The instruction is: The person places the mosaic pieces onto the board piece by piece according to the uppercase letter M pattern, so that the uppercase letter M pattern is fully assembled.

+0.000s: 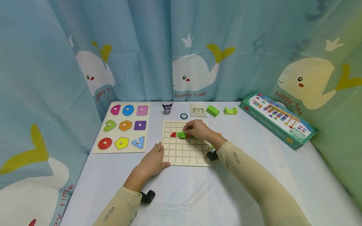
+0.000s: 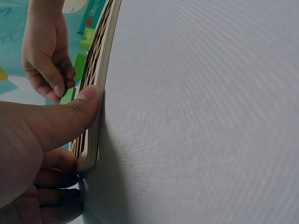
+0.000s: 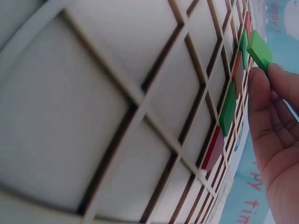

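A wooden grid board (image 1: 183, 155) lies flat in front of me. Its row of tiles includes a red rounded one (image 3: 213, 148), a green one (image 3: 228, 109) and an orange one (image 3: 238, 74). Above the row's left part, my right hand (image 1: 199, 129) pinches a tilted green square tile (image 3: 259, 49) between thumb and forefinger. At the board's front left corner rests my left hand (image 1: 152, 160), its straight thumb on the front rim and its other fingers along the left side. From the head, the right hand hides part of the row.
Behind the board stand a small figurine (image 1: 167, 108), a round token (image 1: 183, 116), a pattern card (image 1: 198, 110), a green block (image 1: 213, 111) and a notched green block (image 1: 230, 111). A knobbed shape puzzle (image 1: 97, 150) lies left, a game box (image 1: 278, 119) right.
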{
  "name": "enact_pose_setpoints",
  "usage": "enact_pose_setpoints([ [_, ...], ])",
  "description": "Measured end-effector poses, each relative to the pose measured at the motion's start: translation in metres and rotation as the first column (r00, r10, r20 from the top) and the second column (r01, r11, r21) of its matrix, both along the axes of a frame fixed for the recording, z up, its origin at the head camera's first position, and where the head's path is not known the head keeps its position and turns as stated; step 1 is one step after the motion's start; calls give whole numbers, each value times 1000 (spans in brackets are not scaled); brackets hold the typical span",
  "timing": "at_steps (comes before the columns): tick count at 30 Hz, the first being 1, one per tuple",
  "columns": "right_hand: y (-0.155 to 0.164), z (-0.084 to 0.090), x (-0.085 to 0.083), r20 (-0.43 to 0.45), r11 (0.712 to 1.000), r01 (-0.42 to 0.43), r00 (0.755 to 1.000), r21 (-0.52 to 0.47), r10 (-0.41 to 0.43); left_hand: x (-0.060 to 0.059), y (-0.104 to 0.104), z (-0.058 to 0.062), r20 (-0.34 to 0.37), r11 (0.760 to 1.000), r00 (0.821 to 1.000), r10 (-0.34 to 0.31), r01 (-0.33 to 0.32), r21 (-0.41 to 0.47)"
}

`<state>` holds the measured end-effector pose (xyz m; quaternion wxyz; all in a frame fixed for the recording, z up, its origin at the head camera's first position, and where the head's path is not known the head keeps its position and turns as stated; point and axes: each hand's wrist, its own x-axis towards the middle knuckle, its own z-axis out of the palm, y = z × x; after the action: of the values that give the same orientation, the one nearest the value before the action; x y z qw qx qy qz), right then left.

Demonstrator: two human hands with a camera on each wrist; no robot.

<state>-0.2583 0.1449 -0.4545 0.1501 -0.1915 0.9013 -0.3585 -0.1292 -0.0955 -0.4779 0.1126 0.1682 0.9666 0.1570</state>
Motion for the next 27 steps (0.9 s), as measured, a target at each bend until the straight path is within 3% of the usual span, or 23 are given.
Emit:
enact_pose_setpoints([
  [11,-17,1,1,9,999,-33,999,-6,33,-3,0,-3,-3,1000,1000,-1,1,5],
  [20,-32,-8,4,2,997,-59,998,-41,59,-3,-1,-2,1,1000,1000,4,-4,10],
  [27,-41,-13,6,-100,997,-80,992,9,80,-3,-1,-2,0,1000,1000,2,-2,7],
])
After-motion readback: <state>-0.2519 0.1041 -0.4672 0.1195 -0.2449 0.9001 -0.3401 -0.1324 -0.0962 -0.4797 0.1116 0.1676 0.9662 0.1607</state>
